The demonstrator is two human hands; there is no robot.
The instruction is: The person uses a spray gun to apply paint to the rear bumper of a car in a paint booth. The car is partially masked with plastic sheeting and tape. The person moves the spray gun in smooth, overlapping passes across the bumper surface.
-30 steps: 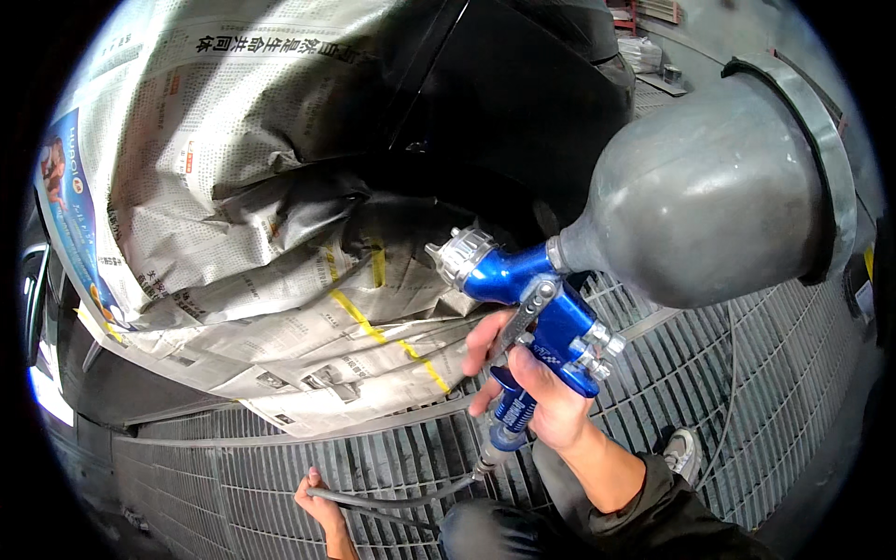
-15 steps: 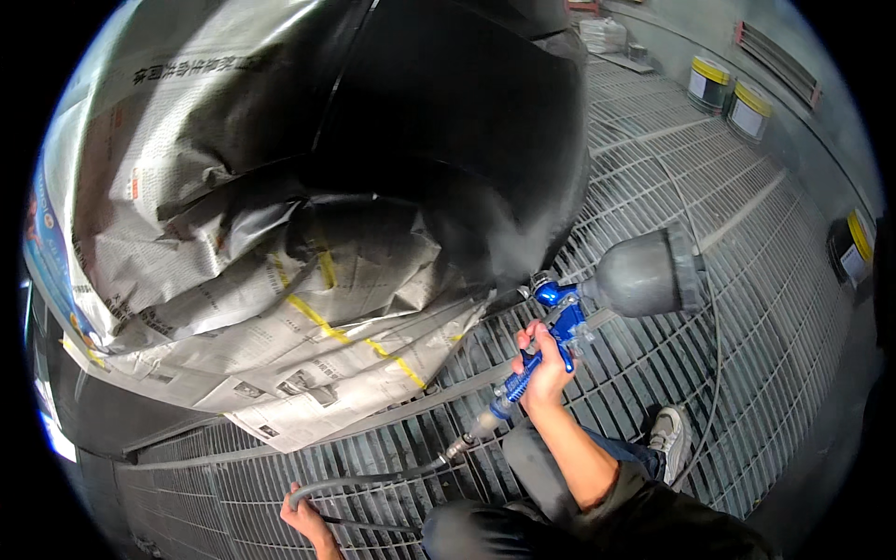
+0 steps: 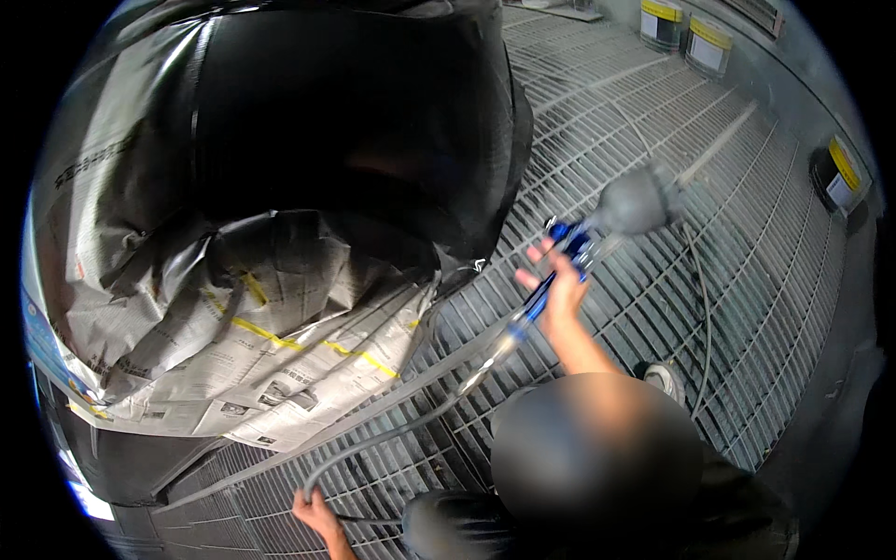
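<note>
My right hand (image 3: 563, 287) is wrapped around the handle of a blue spray gun (image 3: 579, 246), with some fingers stretched out at its front. A round grey paint cup (image 3: 635, 203) is attached to the gun and sticks out to the right. From the handle's lower end a grey air hose (image 3: 373, 439) curves left over the grating. My left hand (image 3: 315, 513) grips that hose near the bottom of the view. Left of the gun, with a gap between them, stands a glossy black car body panel (image 3: 364, 103). Crumpled newspaper masking (image 3: 308, 308) with yellow tape strips covers the area below and left of it.
Metal floor grating (image 3: 635, 308) spreads under everything. Lidded pails (image 3: 708, 49) stand along the right wall, with another pail (image 3: 837, 175) farther down. A thin cable (image 3: 702, 308) crosses the grating right of the gun. My shoe (image 3: 665, 381) and knees are below; a blurred patch hides part of my right arm.
The spray gun has moved away from the black panel's edge, and the mist at its nozzle is gone. My right fingers have loosened at the front. The view has shifted.
</note>
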